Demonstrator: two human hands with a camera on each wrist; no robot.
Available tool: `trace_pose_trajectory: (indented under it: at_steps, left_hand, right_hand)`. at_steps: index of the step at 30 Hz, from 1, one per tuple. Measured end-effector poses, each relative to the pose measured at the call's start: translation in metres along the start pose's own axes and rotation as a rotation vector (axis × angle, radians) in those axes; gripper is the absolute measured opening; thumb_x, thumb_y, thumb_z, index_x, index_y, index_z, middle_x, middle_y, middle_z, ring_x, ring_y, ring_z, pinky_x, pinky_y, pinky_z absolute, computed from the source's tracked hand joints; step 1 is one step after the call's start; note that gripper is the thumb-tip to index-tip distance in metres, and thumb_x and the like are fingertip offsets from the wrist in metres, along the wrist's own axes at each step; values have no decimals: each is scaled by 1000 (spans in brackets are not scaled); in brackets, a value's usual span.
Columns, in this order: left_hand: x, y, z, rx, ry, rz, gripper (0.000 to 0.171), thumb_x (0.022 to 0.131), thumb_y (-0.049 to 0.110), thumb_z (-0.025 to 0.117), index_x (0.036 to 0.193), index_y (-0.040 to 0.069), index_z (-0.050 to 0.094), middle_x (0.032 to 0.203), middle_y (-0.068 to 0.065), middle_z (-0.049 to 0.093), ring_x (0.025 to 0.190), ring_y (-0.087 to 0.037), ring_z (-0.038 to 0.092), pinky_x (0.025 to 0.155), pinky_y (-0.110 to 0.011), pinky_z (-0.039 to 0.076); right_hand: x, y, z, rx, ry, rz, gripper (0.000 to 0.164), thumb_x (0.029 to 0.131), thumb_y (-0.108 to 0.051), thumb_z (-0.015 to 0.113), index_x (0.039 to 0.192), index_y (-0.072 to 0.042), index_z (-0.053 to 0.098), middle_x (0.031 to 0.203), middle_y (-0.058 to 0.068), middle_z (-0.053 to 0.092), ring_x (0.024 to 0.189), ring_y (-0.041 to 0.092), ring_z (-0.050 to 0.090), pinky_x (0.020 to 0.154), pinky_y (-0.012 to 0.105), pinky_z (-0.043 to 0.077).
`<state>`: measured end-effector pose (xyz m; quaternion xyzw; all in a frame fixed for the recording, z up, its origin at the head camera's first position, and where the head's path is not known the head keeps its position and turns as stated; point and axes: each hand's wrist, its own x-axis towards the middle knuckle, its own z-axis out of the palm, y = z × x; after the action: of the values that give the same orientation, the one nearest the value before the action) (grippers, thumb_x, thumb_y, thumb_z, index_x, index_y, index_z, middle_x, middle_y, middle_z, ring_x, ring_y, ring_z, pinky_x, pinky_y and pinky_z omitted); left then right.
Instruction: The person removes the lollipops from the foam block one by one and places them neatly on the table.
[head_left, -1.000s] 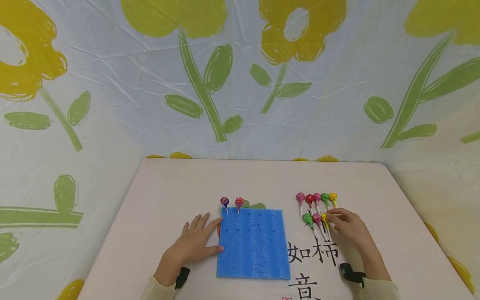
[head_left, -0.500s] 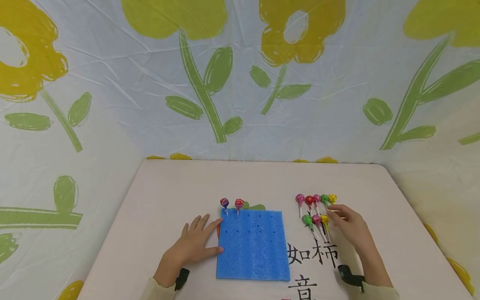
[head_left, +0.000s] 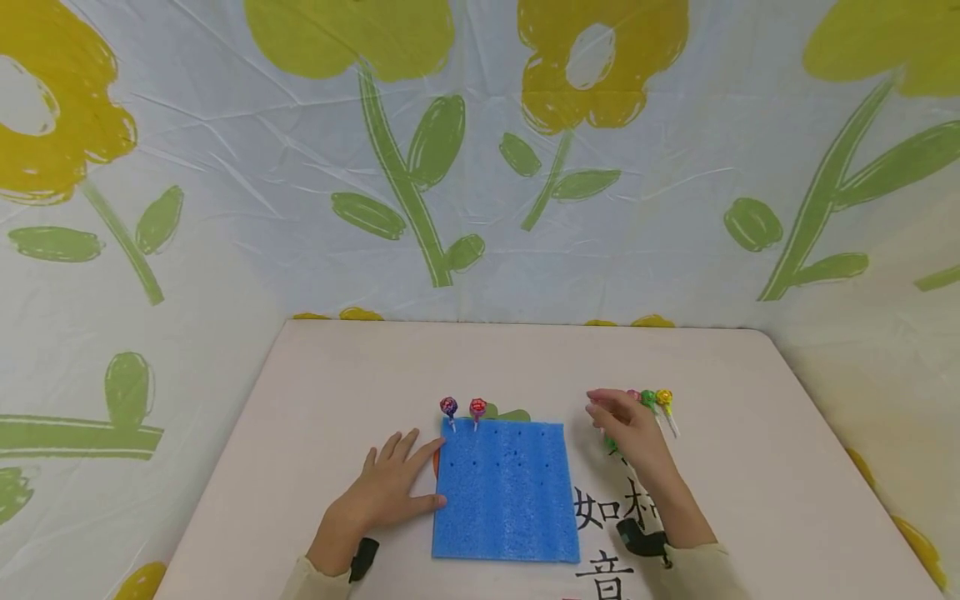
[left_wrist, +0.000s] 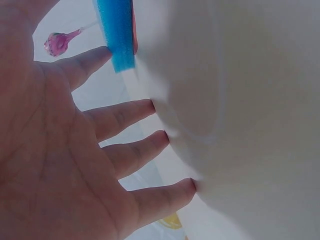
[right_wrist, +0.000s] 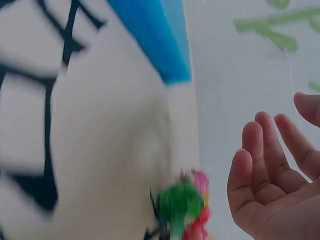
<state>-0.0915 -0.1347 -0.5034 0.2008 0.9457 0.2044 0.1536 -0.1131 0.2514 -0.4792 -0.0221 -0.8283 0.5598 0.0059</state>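
My left hand point(head_left: 390, 483) lies with spread, straight fingers at the left edge of a blue foam board point(head_left: 506, 500); index finger and thumb touch it. Dark holes dot the board. Two lollipops stand upright along its back edge, a purple-blue one point(head_left: 448, 406) and a red one point(head_left: 477, 407). My right hand point(head_left: 633, 429) hovers over a group of lollipops, its fingers loosely bent and nothing visible between them in the right wrist view. Beside it lie a green lollipop point(head_left: 648, 398) and a yellow lollipop point(head_left: 664, 397). The hand hides most of the others.
The pale table point(head_left: 360, 367) carries black Chinese characters point(head_left: 603, 571) right of the board. A flower-printed cloth point(head_left: 300, 150) stands behind and at both sides. Printed green leaves point(head_left: 513, 412) show behind the board.
My right hand has moved left and slightly away from me, from the yellow lollipops to the left end of the group, covering several of them. The left hand has stayed in place.
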Motion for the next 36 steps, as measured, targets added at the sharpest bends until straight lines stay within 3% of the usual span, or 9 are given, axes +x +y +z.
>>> trace_pose_trajectory:
  at_steps: [5,11,21,28,36]
  left_hand:
    - [1,-1,2,1,-2,0,84,86,62,68,155,25,37,159,-20,28,145,-49,20,106,-76,17]
    - [1,-1,2,-11,1,1,84,86,62,68,155,25,37,159,-21,28,145,-49,20,106,-76,16]
    - [0,-3,3,-6,3,-7,85,86,62,69,155,24,38,159,-21,28,145,-49,20,106,-76,16]
    - [1,-3,4,-5,5,-7,85,86,63,68,155,25,38,159,-20,28,145,-48,19,106,-76,16]
    - [1,-2,3,-11,4,-8,84,85,63,68,155,26,38,159,-20,28,145,-48,19,106,-76,15]
  right_hand:
    - [7,-9,27,67,-25,22,39,99,-31,66,131,-8,62,114,20,64,102,39,62,88,44,54]
    - [13,-16,53,123,-75,-40,39,99,-28,66,130,-6,62,112,18,66,103,43,62,94,52,51]
    - [24,-40,86,166,-211,-43,32,99,-19,65,129,-7,64,116,14,67,110,30,62,99,49,46]
    - [33,-36,108,265,-268,-12,33,98,-22,67,129,-11,65,118,13,67,112,26,61,104,54,41]
    - [33,-34,122,263,-313,10,42,96,-20,70,134,-5,62,121,9,67,113,28,60,105,60,37]
